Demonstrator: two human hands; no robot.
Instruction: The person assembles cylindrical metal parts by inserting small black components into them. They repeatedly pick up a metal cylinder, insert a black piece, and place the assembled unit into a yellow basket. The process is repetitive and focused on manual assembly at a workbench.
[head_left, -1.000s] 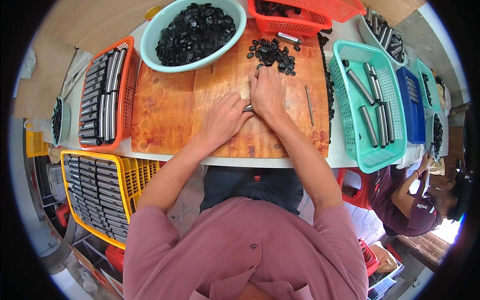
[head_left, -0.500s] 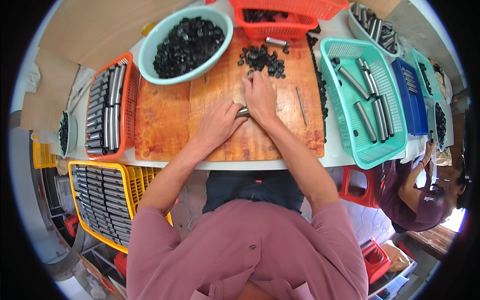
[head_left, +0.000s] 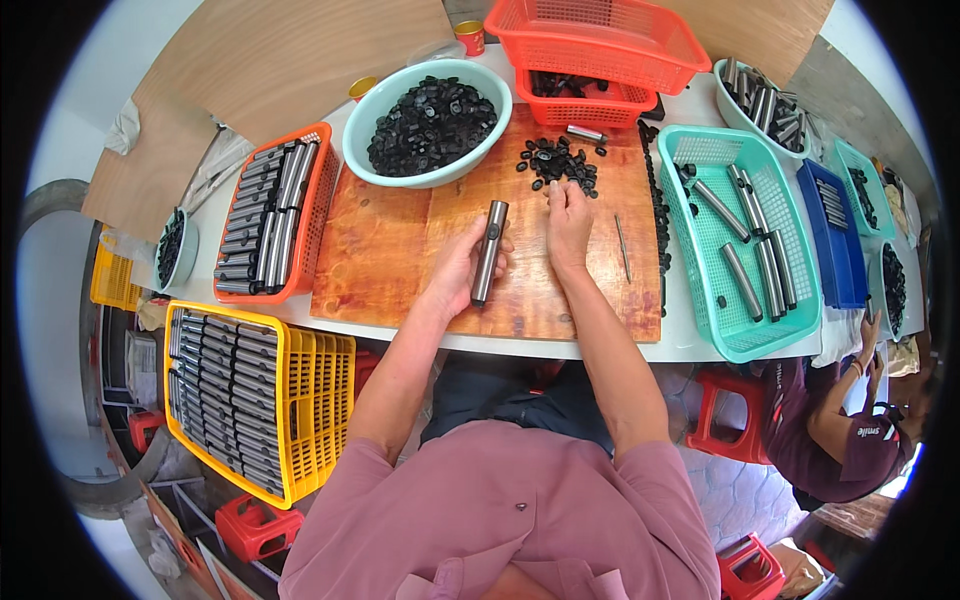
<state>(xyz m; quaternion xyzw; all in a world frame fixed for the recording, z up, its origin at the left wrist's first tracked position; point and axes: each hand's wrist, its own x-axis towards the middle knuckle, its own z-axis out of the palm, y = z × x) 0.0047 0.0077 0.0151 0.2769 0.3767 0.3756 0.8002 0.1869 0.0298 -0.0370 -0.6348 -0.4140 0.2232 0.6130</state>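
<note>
My left hand point(head_left: 459, 264) is closed around a silver metal tube point(head_left: 488, 262), tilted with its far end up, over the wooden board point(head_left: 400, 265). A black end and a dark round spot near the top show on the tube. At the near edge of a loose pile of small black oval pieces point(head_left: 556, 163) is my right hand point(head_left: 569, 232). Its fingers are pinched together, and whatever may be between them is hidden. To the right of that hand a thin metal rod point(head_left: 623, 248) lies on the board.
A pale green bowl point(head_left: 360, 160) of black pieces stands at the board's far left. Tubes fill an orange basket point(head_left: 322, 205) and a yellow crate point(head_left: 285, 400). On the right, a green basket point(head_left: 705, 300) holds several tubes. Red baskets point(head_left: 600, 40) stand behind. A co-worker point(head_left: 835, 425) sits far right.
The tube, earlier low between both hands, now stands raised and tilted in my left hand. My right hand has drawn apart from it, fingers now pinched by the black pieces. The whole view has shifted.
</note>
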